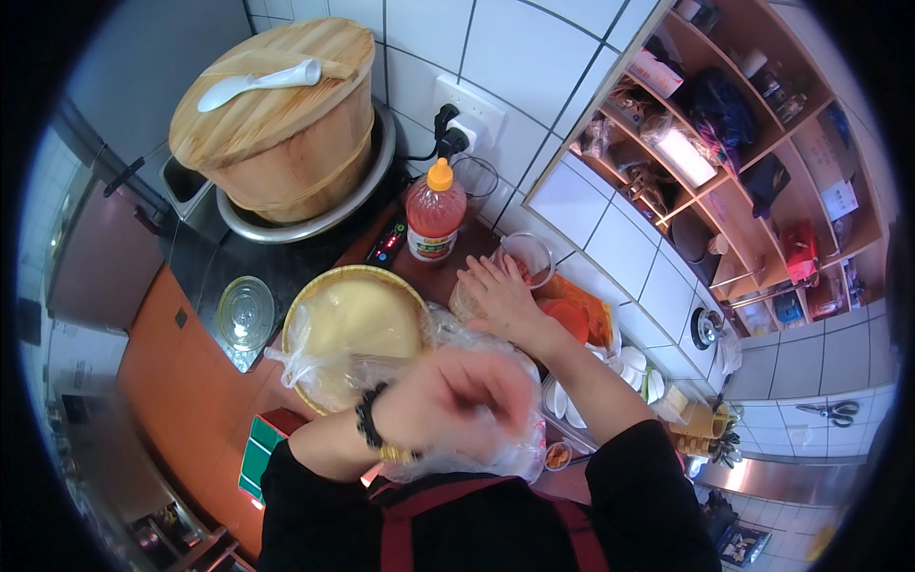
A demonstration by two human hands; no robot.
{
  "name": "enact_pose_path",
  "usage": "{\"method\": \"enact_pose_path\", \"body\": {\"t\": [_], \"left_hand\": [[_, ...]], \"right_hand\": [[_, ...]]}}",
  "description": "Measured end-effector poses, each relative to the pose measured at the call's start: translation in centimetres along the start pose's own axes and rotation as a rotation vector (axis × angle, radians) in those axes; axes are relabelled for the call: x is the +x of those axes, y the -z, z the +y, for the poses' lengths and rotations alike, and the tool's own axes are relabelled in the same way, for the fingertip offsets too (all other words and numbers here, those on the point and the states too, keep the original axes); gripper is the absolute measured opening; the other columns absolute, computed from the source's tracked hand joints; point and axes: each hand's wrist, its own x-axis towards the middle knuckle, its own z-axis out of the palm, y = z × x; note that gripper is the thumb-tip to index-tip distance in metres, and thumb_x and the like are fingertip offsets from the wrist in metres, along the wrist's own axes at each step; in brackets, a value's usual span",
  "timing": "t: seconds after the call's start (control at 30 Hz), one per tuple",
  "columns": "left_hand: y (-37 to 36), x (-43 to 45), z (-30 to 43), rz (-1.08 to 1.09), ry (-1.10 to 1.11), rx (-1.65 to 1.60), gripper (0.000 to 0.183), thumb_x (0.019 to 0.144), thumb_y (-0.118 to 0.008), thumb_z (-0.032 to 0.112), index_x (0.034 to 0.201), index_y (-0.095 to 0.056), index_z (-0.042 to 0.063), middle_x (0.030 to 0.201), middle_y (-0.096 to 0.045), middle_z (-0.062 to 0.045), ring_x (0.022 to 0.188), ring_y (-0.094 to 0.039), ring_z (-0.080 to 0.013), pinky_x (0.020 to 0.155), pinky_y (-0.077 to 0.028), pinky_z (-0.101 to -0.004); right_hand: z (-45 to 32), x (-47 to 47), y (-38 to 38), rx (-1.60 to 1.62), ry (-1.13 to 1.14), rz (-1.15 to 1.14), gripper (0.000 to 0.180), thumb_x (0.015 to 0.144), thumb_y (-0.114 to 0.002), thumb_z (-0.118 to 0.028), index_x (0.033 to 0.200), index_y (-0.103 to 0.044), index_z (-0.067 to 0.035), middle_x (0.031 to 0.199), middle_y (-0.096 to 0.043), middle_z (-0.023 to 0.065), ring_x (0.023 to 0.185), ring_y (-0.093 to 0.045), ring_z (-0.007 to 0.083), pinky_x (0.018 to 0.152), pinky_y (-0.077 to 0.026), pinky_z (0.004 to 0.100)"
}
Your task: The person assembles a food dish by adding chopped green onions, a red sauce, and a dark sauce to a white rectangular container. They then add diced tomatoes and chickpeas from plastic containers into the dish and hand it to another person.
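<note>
My right hand [504,297] reaches forward with its fingers spread, over a small clear tub [465,303]. Its fingertips are close to a clear plastic cup [541,268] with reddish bits inside; whether it grips the tub is hidden. Nearer my body, my left hand [465,393] is blurred by motion, its fingers partly curled over crumpled clear plastic film [515,457]. A dark beaded bracelet [367,418] circles that wrist. Left of both hands, a yellow-rimmed round basin [294,311] holds a pale yellow mass [364,311], probably dough, partly covered by a knotted plastic bag [294,361].
A wooden steamer barrel [300,171] with a white spoon [261,84] on its lid sits in a metal basin [275,232]. A sauce bottle [434,214] stands before a wall socket [472,118]. White spoons [561,397] and an orange packet [590,307] lie at right.
</note>
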Motion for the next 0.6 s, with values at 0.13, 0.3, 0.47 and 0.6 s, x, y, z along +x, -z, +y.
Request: {"method": "enact_pose_path", "body": {"t": [0.13, 0.3, 0.47, 0.6], "left_hand": [[-5.9, 2.1, 1.7, -0.690, -0.093, -0.158, 0.015, 0.086, -0.059, 0.015, 0.092, -0.060, 0.001, 0.079, -0.053, -0.004, 0.065, -0.048, -0.0110, 0.057, -0.036, -0.0210], [-8.1, 1.7, 2.2, -0.674, -0.192, -0.389, 0.018, 0.084, -0.058, -0.002, 0.100, -0.061, -0.008, 0.074, -0.056, -0.011, 0.062, -0.051, -0.0205, 0.052, -0.040, -0.0294], [-3.3, -3.3, 1.7, 0.013, -0.095, -0.178, 0.034, 0.088, -0.057, 0.026, 0.106, -0.058, -0.002, 0.074, -0.054, -0.004, 0.061, -0.048, -0.0091, 0.055, -0.037, -0.0199], [2.4, -6.0, -1.0, 0.649, -0.113, 0.058, 0.024, 0.091, -0.051, 0.020, 0.103, -0.057, 0.000, 0.072, -0.054, -0.002, 0.058, -0.046, -0.0067, 0.055, -0.037, -0.0187]], "right_hand": [[-0.5, 0.4, -0.3, -0.018, -0.072, 0.058, 0.082, 0.070, -0.067, -0.041, 0.136, -0.033, -0.006, 0.142, -0.027, 0.0186, 0.132, -0.026, 0.0321, 0.108, -0.015, 0.0510], [0.4, -0.2, 1.0, 0.008, -0.172, 0.256, 0.068, 0.074, -0.064, -0.030, 0.132, -0.039, -0.006, 0.140, -0.033, 0.0163, 0.129, -0.031, 0.0297, 0.104, -0.022, 0.0488], [4.3, -2.5, 2.5, 0.101, -0.346, 0.271, 0.039, 0.074, -0.063, -0.019, 0.111, -0.055, -0.008, 0.117, -0.053, 0.0111, 0.113, -0.047, 0.0273, 0.095, -0.033, 0.0423], [4.9, -3.2, 1.6, 0.086, -0.355, 0.164, 0.022, 0.075, -0.062, -0.016, 0.096, -0.061, -0.010, 0.103, -0.060, 0.0088, 0.103, -0.053, 0.0258, 0.091, -0.036, 0.0397]]}}
